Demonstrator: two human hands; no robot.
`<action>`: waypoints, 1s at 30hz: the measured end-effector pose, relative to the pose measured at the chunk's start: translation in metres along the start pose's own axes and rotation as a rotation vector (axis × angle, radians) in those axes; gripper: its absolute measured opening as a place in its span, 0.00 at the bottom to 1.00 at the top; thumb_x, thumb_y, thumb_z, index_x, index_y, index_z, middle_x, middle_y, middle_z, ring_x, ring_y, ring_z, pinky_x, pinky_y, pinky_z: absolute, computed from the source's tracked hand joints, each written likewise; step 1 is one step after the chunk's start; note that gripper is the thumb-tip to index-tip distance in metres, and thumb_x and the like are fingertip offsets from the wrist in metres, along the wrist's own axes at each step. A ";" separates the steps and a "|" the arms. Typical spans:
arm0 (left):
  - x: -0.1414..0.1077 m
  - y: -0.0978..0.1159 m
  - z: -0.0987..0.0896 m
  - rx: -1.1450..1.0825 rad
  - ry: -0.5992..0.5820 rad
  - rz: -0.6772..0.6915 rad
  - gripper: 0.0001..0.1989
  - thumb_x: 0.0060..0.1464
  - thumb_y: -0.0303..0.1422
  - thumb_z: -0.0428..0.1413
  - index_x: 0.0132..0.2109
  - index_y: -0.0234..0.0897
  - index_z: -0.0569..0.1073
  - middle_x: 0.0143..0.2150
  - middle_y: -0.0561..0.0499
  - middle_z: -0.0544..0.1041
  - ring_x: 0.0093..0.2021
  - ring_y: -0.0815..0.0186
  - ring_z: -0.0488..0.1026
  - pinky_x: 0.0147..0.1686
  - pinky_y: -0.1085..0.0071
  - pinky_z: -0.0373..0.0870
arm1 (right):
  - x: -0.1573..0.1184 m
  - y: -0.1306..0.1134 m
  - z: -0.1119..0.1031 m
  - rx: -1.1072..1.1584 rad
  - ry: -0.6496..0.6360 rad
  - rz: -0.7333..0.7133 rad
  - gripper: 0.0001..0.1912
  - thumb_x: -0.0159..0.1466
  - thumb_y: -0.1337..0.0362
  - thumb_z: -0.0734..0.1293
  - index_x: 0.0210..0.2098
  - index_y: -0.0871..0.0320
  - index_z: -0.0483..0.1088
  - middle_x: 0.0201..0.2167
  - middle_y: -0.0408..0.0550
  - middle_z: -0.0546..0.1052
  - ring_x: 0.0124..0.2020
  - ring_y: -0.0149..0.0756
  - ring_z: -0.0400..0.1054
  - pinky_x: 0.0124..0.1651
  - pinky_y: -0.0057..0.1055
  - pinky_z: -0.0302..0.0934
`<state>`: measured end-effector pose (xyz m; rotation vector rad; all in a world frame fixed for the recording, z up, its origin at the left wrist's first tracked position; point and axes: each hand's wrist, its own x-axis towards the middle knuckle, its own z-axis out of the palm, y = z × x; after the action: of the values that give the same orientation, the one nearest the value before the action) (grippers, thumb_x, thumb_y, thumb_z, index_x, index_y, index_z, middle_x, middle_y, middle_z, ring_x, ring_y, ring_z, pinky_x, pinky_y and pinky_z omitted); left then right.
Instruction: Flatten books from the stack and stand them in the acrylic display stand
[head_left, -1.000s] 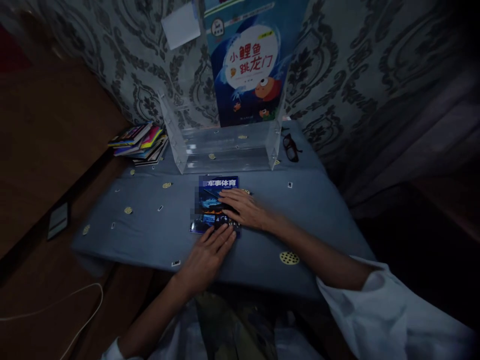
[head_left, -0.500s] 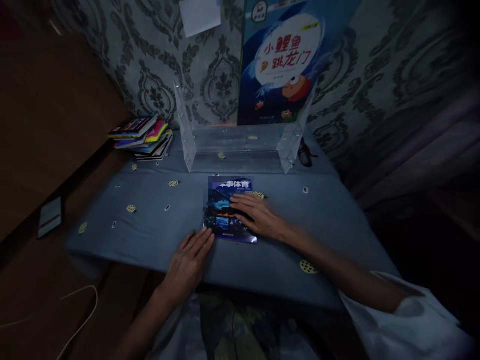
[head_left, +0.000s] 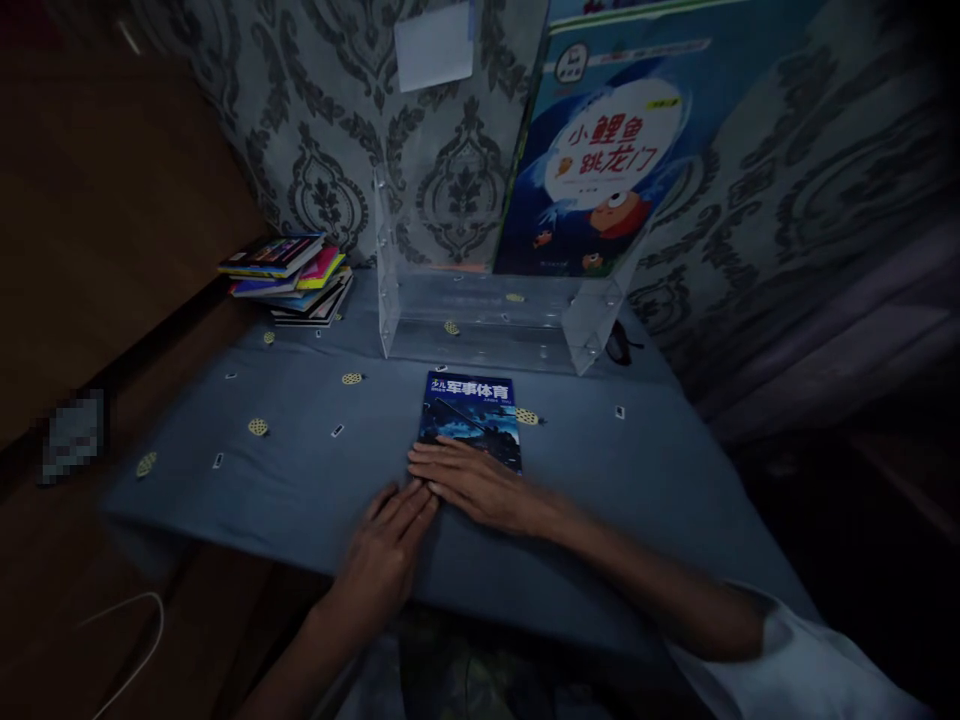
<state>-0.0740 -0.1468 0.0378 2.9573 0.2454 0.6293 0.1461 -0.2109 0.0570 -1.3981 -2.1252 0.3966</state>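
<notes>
A small dark blue book (head_left: 476,415) with white characters and a tank picture lies flat on the blue patterned tablecloth (head_left: 300,480). My right hand (head_left: 476,485) rests across the book's lower part, fingers stretched out toward the left and hiding that part of the cover. My left hand (head_left: 390,530) lies at the book's lower left corner, its fingers extended and their tips meeting the fingertips of my right hand. Neither hand grasps anything.
Behind the book stands a clear acrylic rack (head_left: 480,340) holding a large blue picture book (head_left: 585,180). A stack of books (head_left: 292,280) sits at the back left. Dark glasses (head_left: 619,345) lie right of the rack. A white cable (head_left: 159,625) hangs lower left.
My right hand has slid left and down across the book to its lower left corner, uncovering the upper cover. My left hand has stayed near that corner. The camera view has shifted slightly.
</notes>
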 end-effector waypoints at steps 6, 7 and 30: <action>0.006 -0.002 -0.003 -0.010 0.037 0.013 0.27 0.59 0.18 0.44 0.63 0.34 0.69 0.59 0.41 0.76 0.60 0.58 0.73 0.58 0.55 0.71 | 0.020 0.031 -0.016 -0.012 -0.032 0.046 0.21 0.75 0.63 0.57 0.65 0.54 0.66 0.66 0.50 0.68 0.70 0.37 0.57 0.74 0.46 0.48; 0.008 -0.003 -0.004 -0.006 0.049 0.024 0.25 0.59 0.19 0.44 0.61 0.34 0.70 0.58 0.41 0.77 0.58 0.58 0.74 0.57 0.55 0.72 | 0.023 0.037 -0.019 -0.010 -0.024 0.048 0.21 0.75 0.63 0.57 0.65 0.54 0.66 0.65 0.50 0.69 0.69 0.38 0.57 0.74 0.45 0.48; 0.052 -0.025 -0.028 -0.103 0.114 0.158 0.18 0.63 0.19 0.43 0.50 0.31 0.75 0.42 0.47 0.83 0.41 0.66 0.80 0.47 0.69 0.74 | 0.050 0.088 -0.038 -0.081 0.003 0.086 0.19 0.74 0.65 0.59 0.62 0.58 0.68 0.65 0.51 0.69 0.70 0.37 0.56 0.74 0.45 0.47</action>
<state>-0.0421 -0.1114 0.0798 2.8648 -0.0127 0.8053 0.2191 -0.1311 0.0560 -1.5386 -2.1057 0.3446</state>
